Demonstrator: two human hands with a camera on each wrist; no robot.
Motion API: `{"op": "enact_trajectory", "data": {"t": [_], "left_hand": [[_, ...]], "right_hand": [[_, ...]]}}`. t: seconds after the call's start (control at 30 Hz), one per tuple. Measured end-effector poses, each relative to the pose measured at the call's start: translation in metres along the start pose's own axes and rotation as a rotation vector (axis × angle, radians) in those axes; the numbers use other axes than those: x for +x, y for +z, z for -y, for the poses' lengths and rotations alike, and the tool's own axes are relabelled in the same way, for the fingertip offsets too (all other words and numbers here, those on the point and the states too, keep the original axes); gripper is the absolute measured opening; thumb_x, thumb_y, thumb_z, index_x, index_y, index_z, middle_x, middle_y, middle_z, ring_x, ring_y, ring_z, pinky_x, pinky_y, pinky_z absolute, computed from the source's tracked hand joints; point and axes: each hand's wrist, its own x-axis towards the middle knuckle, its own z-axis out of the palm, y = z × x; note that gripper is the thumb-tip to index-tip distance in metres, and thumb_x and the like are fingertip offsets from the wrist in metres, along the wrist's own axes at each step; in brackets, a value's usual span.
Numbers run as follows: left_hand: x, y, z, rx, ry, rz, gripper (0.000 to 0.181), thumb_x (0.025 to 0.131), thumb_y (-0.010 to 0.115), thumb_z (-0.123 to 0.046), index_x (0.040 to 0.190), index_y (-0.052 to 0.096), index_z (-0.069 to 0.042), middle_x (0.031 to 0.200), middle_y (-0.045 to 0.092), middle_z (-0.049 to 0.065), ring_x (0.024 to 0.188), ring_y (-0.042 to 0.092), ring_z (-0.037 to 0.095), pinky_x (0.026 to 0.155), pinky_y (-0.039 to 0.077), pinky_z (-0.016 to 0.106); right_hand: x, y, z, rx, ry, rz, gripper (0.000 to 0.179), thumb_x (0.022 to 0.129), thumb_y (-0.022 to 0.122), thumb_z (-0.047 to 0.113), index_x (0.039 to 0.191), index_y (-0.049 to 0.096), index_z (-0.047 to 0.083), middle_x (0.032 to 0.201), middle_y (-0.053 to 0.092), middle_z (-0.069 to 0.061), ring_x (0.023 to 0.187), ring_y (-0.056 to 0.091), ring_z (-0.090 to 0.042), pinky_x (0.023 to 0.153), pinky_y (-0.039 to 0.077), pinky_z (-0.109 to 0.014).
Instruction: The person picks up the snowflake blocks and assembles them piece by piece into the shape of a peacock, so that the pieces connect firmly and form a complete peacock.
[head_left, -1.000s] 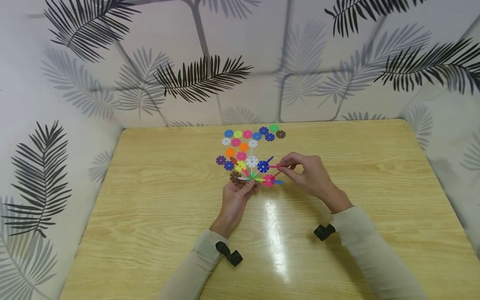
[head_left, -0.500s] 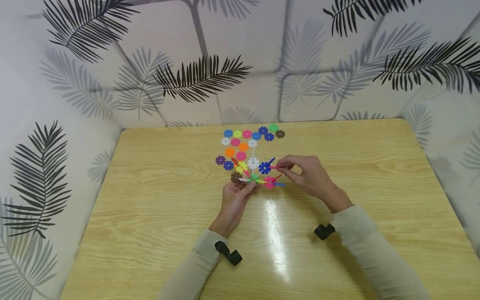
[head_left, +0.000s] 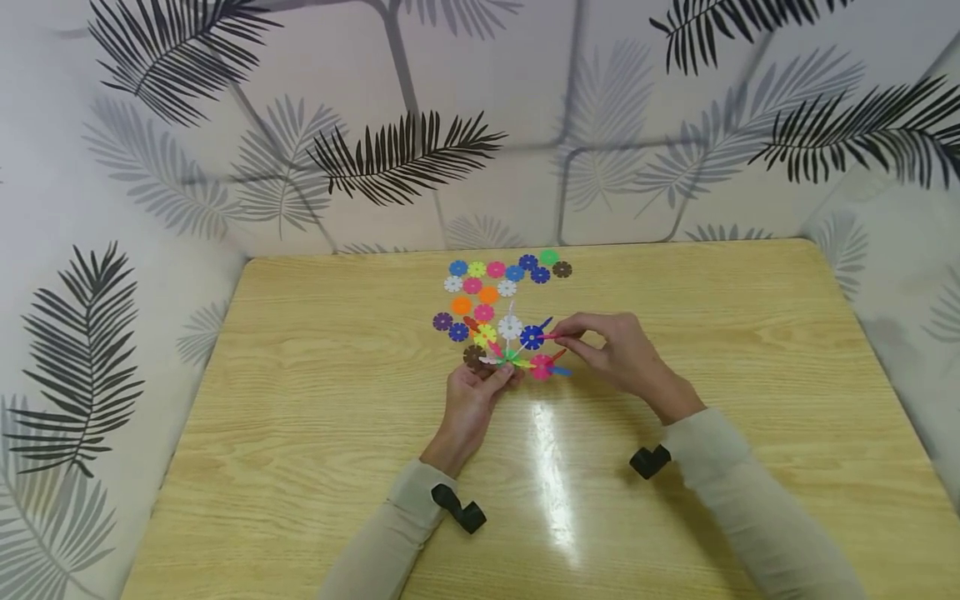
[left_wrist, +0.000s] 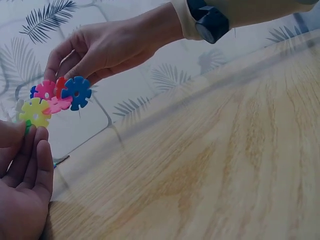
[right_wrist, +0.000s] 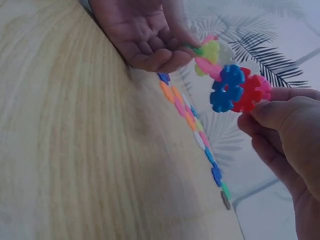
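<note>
My left hand (head_left: pixel 471 407) pinches a green notched plastic disc (head_left: pixel 510 359) at the centre of a branching build of snowflake discs. White (head_left: pixel 510 327), yellow (head_left: pixel 485 336) and dark blue (head_left: pixel 532 337) discs stand out from it. Between thumb and fingers, my right hand (head_left: pixel 621 354) pinches a pink disc (head_left: pixel 549 337) at the edge of the dark blue one. Below, another pink disc (head_left: pixel 542 367) carries a red disc (right_wrist: pixel 251 93) and a blue disc (right_wrist: pixel 227 89), both close to the right fingertips in the right wrist view.
Several loose discs lie flat behind the build, among them an orange disc (head_left: pixel 461 306), a purple disc (head_left: pixel 442 322), a green disc (head_left: pixel 550 257) and a brown disc (head_left: pixel 562 270). The wooden table (head_left: pixel 300 400) meets a leaf-patterned wall covering (head_left: pixel 510 192) at the back.
The build has shifted slightly to the right in the left hand, toward the right hand. The right fingers keep their pinch on the pink disc and have barely moved.
</note>
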Motion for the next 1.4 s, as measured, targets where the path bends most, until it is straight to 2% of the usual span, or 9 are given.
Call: {"op": "enact_trajectory", "data": {"t": [0.13, 0.23, 0.43, 0.57, 0.73, 0.9, 1.03, 1.2, 1.4], "left_hand": [[0.001, 0.003, 0.001, -0.016, 0.006, -0.015, 0.018, 0.106, 0.058, 0.010, 0.110, 0.064, -0.007, 0.098, 0.078, -0.002, 0.093, 0.078, 0.011, 0.092, 0.065, 0.026], [0.001, 0.004, 0.001, -0.009, 0.007, -0.019, 0.019, 0.108, 0.057, 0.008, 0.118, 0.062, -0.007, 0.101, 0.076, -0.002, 0.095, 0.077, 0.011, 0.093, 0.064, 0.026], [0.001, 0.001, 0.000, 0.016, -0.003, -0.007, 0.024, 0.108, 0.057, 0.006, 0.131, 0.059, -0.002, 0.107, 0.072, -0.001, 0.099, 0.073, 0.012, 0.095, 0.063, 0.027], [0.000, -0.001, 0.001, 0.037, -0.009, 0.010, 0.032, 0.109, 0.056, 0.005, 0.141, 0.056, 0.002, 0.111, 0.071, -0.001, 0.100, 0.072, 0.012, 0.095, 0.063, 0.027], [0.000, -0.001, 0.001, 0.050, -0.003, 0.027, 0.029, 0.110, 0.057, 0.003, 0.139, 0.057, 0.001, 0.112, 0.071, -0.001, 0.100, 0.072, 0.012, 0.095, 0.063, 0.027], [0.002, -0.001, 0.001, 0.040, 0.004, 0.027, 0.023, 0.110, 0.057, 0.003, 0.132, 0.060, -0.003, 0.110, 0.072, -0.001, 0.099, 0.071, 0.015, 0.094, 0.063, 0.027], [0.002, -0.002, 0.001, 0.048, 0.002, 0.027, 0.017, 0.110, 0.057, 0.003, 0.124, 0.062, -0.007, 0.107, 0.072, -0.001, 0.099, 0.071, 0.015, 0.094, 0.062, 0.027], [0.003, -0.002, 0.002, 0.053, 0.009, 0.036, 0.016, 0.111, 0.057, 0.001, 0.124, 0.061, -0.007, 0.107, 0.072, -0.001, 0.099, 0.072, 0.015, 0.095, 0.062, 0.027], [0.003, -0.002, 0.002, 0.051, 0.007, 0.041, 0.022, 0.112, 0.054, -0.001, 0.134, 0.058, -0.003, 0.111, 0.069, -0.002, 0.099, 0.070, 0.014, 0.095, 0.062, 0.028]], "right_hand": [[0.006, -0.010, -0.011, -0.042, 0.076, 0.044, 0.018, 0.095, 0.078, -0.008, 0.108, 0.082, 0.004, 0.103, 0.085, -0.011, 0.090, 0.082, -0.027, 0.075, 0.067, -0.043], [0.020, -0.012, -0.027, -0.069, 0.219, 0.060, 0.023, 0.100, 0.071, -0.004, 0.122, 0.077, 0.001, 0.117, 0.081, -0.017, 0.101, 0.077, -0.034, 0.083, 0.065, -0.050], [0.054, 0.006, -0.066, -0.226, 0.494, 0.204, 0.060, 0.113, 0.058, 0.025, 0.164, 0.041, -0.001, 0.155, 0.048, -0.032, 0.139, 0.051, -0.050, 0.117, 0.048, -0.064], [0.065, 0.017, -0.079, -0.293, 0.583, 0.241, 0.056, 0.113, 0.058, 0.031, 0.155, 0.050, -0.004, 0.148, 0.048, -0.029, 0.136, 0.049, -0.047, 0.115, 0.049, -0.060], [0.066, 0.015, -0.074, -0.154, 0.665, 0.218, 0.038, 0.106, 0.068, 0.020, 0.132, 0.065, -0.007, 0.129, 0.051, -0.023, 0.114, 0.052, -0.037, 0.105, 0.051, -0.053], [0.059, 0.009, -0.068, -0.074, 0.639, 0.264, 0.044, 0.097, 0.073, 0.016, 0.133, 0.062, -0.007, 0.130, 0.051, -0.025, 0.117, 0.052, -0.038, 0.112, 0.048, -0.056], [0.054, 0.010, -0.066, -0.082, 0.570, 0.301, 0.048, 0.100, 0.074, 0.021, 0.140, 0.062, -0.002, 0.132, 0.052, -0.025, 0.121, 0.053, -0.040, 0.111, 0.050, -0.057], [0.053, 0.007, -0.058, -0.085, 0.538, 0.333, 0.030, 0.100, 0.077, 0.019, 0.122, 0.069, 0.000, 0.123, 0.059, -0.022, 0.112, 0.058, -0.037, 0.102, 0.053, -0.053], [0.043, -0.004, -0.043, 0.076, 0.477, 0.257, 0.011, 0.102, 0.078, 0.014, 0.109, 0.077, 0.005, 0.108, 0.080, -0.014, 0.098, 0.074, -0.029, 0.088, 0.058, -0.033]]}}
